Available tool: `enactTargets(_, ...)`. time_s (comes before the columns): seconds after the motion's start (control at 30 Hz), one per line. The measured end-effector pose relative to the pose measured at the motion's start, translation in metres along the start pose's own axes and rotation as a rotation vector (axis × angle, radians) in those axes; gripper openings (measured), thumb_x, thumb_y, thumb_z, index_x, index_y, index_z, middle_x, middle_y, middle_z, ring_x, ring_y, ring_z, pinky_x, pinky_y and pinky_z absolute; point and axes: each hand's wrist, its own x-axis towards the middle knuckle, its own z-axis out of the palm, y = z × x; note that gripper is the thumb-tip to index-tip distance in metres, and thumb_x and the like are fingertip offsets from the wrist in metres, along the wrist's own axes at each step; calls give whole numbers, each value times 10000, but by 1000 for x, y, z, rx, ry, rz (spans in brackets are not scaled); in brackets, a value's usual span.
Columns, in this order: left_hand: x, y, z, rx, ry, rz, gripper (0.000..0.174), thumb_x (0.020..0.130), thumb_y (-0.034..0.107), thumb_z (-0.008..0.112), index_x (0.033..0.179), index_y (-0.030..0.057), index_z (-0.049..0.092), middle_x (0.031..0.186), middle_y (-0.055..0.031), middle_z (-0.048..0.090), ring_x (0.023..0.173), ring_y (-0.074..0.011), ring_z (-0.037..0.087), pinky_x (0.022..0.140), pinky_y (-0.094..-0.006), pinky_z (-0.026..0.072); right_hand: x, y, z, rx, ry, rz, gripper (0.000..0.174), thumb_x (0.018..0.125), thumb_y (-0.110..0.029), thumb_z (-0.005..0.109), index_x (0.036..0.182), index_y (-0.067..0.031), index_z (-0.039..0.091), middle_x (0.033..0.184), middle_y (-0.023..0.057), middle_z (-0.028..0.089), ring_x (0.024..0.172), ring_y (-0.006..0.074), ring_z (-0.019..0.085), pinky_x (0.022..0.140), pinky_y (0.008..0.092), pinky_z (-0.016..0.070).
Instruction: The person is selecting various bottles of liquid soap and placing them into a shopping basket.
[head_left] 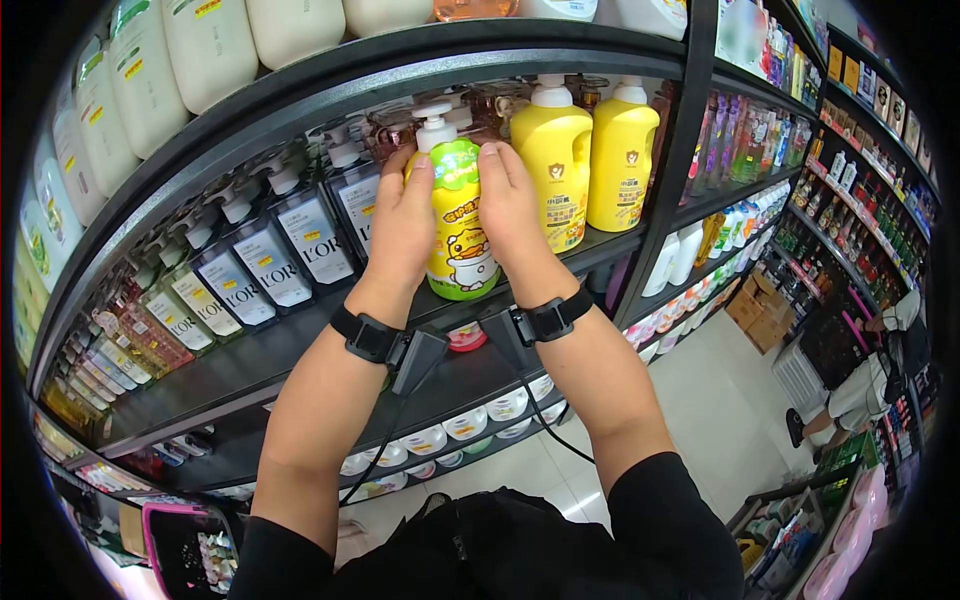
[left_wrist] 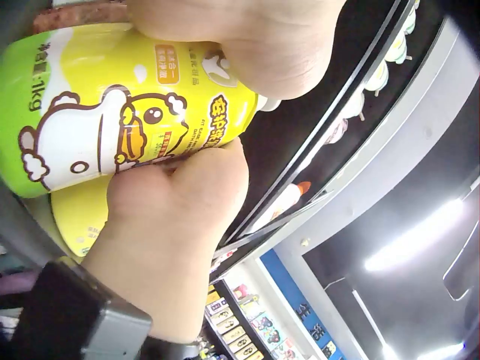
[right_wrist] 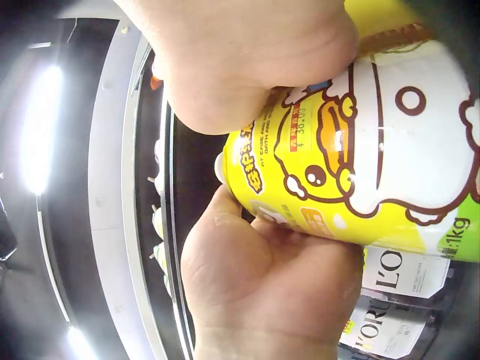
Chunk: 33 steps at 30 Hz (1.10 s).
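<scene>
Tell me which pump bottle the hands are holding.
The green-topped duck bottle, gripped between left hand and right hand; the two yellow bottles to its right stand untouched.

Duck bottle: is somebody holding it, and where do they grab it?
Yes. Both hands hold the duck pump bottle by its body: left hand on its left side, right hand on its right.

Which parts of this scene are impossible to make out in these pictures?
Head view: sides of the duck bottle, covered by the left hand and right hand.
Wrist views: its base, cut off by the frame edge.
Head view: yellow stickers on the dark bottles, too small to read.
</scene>
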Motion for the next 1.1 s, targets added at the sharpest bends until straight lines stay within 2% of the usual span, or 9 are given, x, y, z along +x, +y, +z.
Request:
enactTargets(0.2,-12,-17,-21,-41,28,-36,445,1067,274,437,1408,-12,427,1356,-124,532,1226,-183,505,1031,-328,406,-54,19,-16,-142,47,-44,383,1035,-280,454,1241,29,549,1152,234,632,1089,349,612,943,390,464)
enactTargets(0.27,-23,-26,-39,-20,-28,-86,476,1058,261,459,1439,-15,388,1395,-146,504,1267,-208,488,1063,-347,388,-91,13,-29,-288,9,-187,359,975,-192,551,1247,42,541,1218,245,600,1141,384,582,980,420,449)
enactTargets(0.33,-42,-26,-44,195,-240,49,592,1005,188,557,1488,-12,279,1445,-173,453,1333,-245,448,1113,-369,351,-129,-6,-49,-543,-25,-362,408,878,-123,651,1235,46,551,1262,257,567,1174,415,549,1000,451,438)
enactTargets(0.4,-59,-23,-39,252,-259,-43,891,849,52,719,1518,6,133,1469,-180,414,1360,-275,437,1116,-397,372,-170,-2,-70,-649,-84,-409,454,820,-111,694,1229,33,558,1267,249,557,1174,426,539,1007,467,436)
enactTargets(0.57,-53,-29,-34,503,-253,-123,899,795,56,774,1482,13,196,1365,-183,516,1250,-271,550,1043,-380,450,-275,53,-133,-701,-246,154,446,821,-139,703,1223,3,570,1262,230,544,1124,418,569,951,425,484)
enactTargets(0.87,-37,-47,-25,462,-257,-81,749,792,57,795,1376,17,328,1289,-170,572,1197,-256,576,1020,-367,461,-506,200,-288,-975,-509,1105,473,805,-347,686,1119,6,655,1113,257,668,1100,386,622,942,460,504)
enactTargets(0.93,-33,-49,-23,463,-250,-76,718,790,58,800,1351,14,355,1274,-166,579,1186,-254,579,1016,-365,461,-541,198,-315,-904,-598,1703,440,807,-358,677,1067,-4,693,1132,247,678,1070,366,654,937,447,510)
enactTargets(1.03,-34,-48,-20,447,-240,-91,695,790,64,802,1335,9,373,1258,-167,590,1182,-258,579,1013,-367,457,-631,190,-366,-1029,-872,1695,397,838,-332,649,1070,-15,706,1072,194,710,1033,341,680,883,428,536)
enactTargets(1.1,-33,-53,-21,463,-246,-59,686,794,63,798,1333,8,377,1259,-168,592,1183,-261,580,1012,-367,454,-655,172,-377,-1030,-702,1794,381,849,-312,636,1079,-17,710,1044,178,723,1022,325,690,858,412,547)
